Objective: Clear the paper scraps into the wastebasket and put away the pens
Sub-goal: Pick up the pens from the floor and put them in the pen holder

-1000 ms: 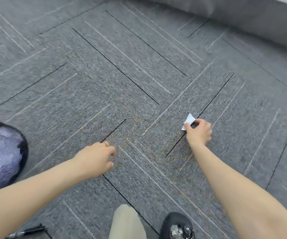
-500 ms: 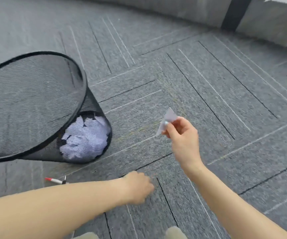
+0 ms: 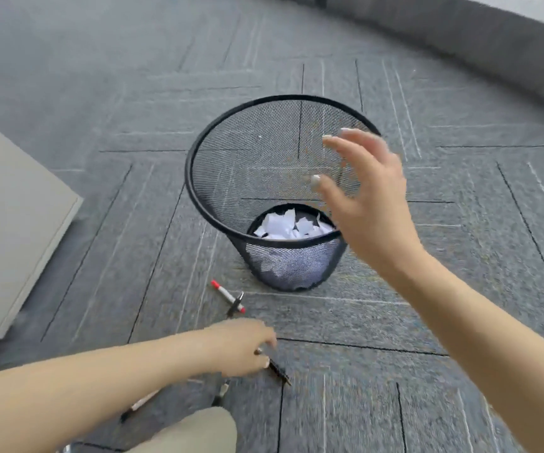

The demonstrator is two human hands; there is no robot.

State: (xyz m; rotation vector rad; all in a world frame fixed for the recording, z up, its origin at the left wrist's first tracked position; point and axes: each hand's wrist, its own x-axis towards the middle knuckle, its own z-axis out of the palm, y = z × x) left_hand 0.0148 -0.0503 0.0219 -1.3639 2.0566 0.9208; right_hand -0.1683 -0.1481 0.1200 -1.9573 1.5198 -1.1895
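A black mesh wastebasket (image 3: 198, 194) stands on the grey carpet with white paper scraps (image 3: 292, 227) heaped at its bottom. My right hand (image 3: 367, 197) hovers over the basket's right rim, fingers spread and empty. My left hand (image 3: 243, 349) is low on the carpet, fingertips touching a black pen (image 3: 277, 371); whether it grips the pen is unclear. A red-capped white pen (image 3: 226, 295) lies crossed with a dark pen (image 3: 236, 304) in front of the basket. Two more pens, one dark (image 3: 220, 393) and one pale-barrelled (image 3: 140, 405), lie under my left forearm.
A pale grey flat-topped block (image 3: 12, 223) sits at the left. A low grey wall (image 3: 493, 50) curves along the back right. My knee in beige trousers (image 3: 195, 433) is at the bottom edge.
My right hand carried the paper scrap over to the basket and now is open with no scrap in it. My view swung onto the basket. My left hand reached the black pen.
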